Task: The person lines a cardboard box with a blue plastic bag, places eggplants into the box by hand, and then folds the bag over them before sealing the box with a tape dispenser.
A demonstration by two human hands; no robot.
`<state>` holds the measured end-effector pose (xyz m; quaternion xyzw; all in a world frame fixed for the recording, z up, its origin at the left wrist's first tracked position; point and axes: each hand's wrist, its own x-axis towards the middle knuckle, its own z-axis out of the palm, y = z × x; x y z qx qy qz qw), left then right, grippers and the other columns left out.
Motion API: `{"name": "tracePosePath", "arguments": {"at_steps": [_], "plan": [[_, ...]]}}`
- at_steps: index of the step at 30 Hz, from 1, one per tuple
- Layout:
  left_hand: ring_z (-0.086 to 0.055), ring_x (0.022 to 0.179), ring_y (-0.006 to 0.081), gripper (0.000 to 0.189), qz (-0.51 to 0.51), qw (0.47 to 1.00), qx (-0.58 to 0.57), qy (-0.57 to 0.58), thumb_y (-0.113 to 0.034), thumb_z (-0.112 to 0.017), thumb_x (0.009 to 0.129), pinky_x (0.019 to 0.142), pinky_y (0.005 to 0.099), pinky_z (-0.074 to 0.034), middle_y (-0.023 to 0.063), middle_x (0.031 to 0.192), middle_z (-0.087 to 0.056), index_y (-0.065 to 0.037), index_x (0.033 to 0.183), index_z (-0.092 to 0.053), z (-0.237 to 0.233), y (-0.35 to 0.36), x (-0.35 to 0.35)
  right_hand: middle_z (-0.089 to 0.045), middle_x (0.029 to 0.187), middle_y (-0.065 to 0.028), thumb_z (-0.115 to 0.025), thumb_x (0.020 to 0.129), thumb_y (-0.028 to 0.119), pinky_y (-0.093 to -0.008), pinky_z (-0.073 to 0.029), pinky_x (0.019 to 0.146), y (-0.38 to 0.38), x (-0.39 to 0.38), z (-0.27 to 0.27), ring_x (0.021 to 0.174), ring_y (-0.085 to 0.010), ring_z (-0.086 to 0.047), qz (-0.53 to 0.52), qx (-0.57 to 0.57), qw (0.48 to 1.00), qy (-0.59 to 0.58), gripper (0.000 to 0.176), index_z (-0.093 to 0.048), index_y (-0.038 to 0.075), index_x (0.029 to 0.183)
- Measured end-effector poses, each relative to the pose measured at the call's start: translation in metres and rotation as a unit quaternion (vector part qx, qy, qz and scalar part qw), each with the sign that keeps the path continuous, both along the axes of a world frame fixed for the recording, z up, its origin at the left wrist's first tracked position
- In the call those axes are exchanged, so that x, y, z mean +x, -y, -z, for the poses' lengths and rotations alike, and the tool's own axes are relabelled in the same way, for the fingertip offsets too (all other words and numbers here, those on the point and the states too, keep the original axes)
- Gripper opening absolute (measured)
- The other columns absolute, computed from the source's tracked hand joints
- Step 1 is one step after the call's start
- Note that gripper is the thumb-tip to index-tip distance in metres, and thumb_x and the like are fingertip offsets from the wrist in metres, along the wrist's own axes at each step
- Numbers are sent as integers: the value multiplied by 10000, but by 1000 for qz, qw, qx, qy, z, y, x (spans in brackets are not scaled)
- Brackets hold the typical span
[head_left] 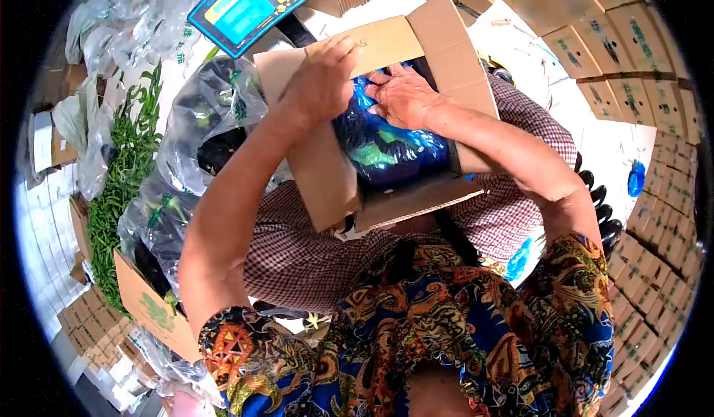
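Note:
An open cardboard box (323, 168) rests tilted on my lap with its flaps up. Inside lies a blue plastic bag (362, 96) around glossy dark purple vegetables with green tops, which look like eggplants (387, 153). My left hand (321, 82) bends over the box's left side, its fingers closed at the bag's gathered film and close to the far flap. From the right, my right hand (405, 97) reaches into the box, thumb and fingers closed on the blue film. The fingertips of both hands are partly hidden.
A scale display (256, 7) stands beyond the box. Clear plastic bags (216, 105) with dark vegetables and a heap of long green peppers (123, 194) lie left. Stacked cartons (632, 41) line the right, near a black coiled thing (601, 209) and a scrap of blue plastic (636, 179).

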<state>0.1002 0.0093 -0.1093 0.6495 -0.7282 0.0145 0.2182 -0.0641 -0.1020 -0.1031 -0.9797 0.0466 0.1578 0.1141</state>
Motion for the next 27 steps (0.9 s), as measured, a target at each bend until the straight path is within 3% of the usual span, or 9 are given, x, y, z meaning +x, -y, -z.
{"name": "tracePosePath", "arguments": {"at_steps": [5,8,12,13,15,16,20,24,27], "plan": [[-378,1304,365,505,3,999,25,43,-111,-618,779,1072,419,-362,202,1352,-437,18,1252,-496,5,-9,-9,-456,1380,-220,-598,895,396,-446,-374,1055,-5,-46,-72,1234,-393,-463,37,219,975,19,617,-446,18,1358],[-345,1332,377,536,0,998,55,37,-105,-623,793,1092,431,-334,195,1408,-391,0,1296,-469,7,-14,-13,-529,1271,-252,-649,826,505,-442,-447,986,0,-86,-100,1136,-398,-547,-63,318,946,-5,757,-478,-57,1304],[-353,1329,394,581,3,996,74,40,-195,-652,799,1090,448,-336,211,1428,-380,-4,1314,-464,4,-12,-15,-646,909,-172,-689,830,300,-454,-510,790,-23,-105,-102,836,-367,-636,-10,258,956,-141,467,-565,-2,1163],[-356,1327,394,590,2,996,77,43,-217,-659,797,1087,450,-341,215,1429,-380,-2,1312,-466,4,-11,-15,-645,903,-156,-670,845,251,-448,-524,771,-18,-104,-97,760,-363,-625,-20,337,933,-126,407,-573,1,1152],[-362,1320,416,616,-3,996,81,32,-293,-668,802,1084,459,-340,228,1428,-384,6,1304,-473,4,-12,-13,-633,953,-181,-653,856,218,-451,-518,802,-31,-112,-93,825,-365,-621,-38,235,971,38,361,-586,-5,1130],[-358,1322,422,622,-3,996,88,20,-310,-669,805,1087,461,-334,231,1429,-383,8,1302,-475,2,-14,-13,-607,1096,-229,-652,856,216,-445,-511,855,-33,-110,-94,991,-373,-606,-82,177,973,124,367,-591,-16,1134],[-406,1271,433,638,4,998,62,15,-435,-689,798,1052,460,-374,244,1361,-440,38,1198,-538,6,-10,-11,-567,1222,-250,-646,863,243,-427,-504,918,-24,-108,-79,1086,-370,-581,-44,186,980,53,412,-592,-51,1147],[-388,1273,463,749,15,998,53,-8,-550,-696,755,1061,485,-352,293,1341,-438,63,1163,-558,11,-7,-10,-604,746,-202,-640,875,211,-457,-472,628,-8,-81,-56,757,-394,-614,14,263,964,49,254,-561,-2,761],[-368,1280,482,862,23,997,65,-19,-621,-712,690,1063,503,-339,327,1339,-417,78,1167,-550,14,-7,-6,-649,765,-126,-706,824,173,-378,-480,625,-2,-68,-33,665,-288,-602,-17,271,956,111,186,-630,7,857]]}}
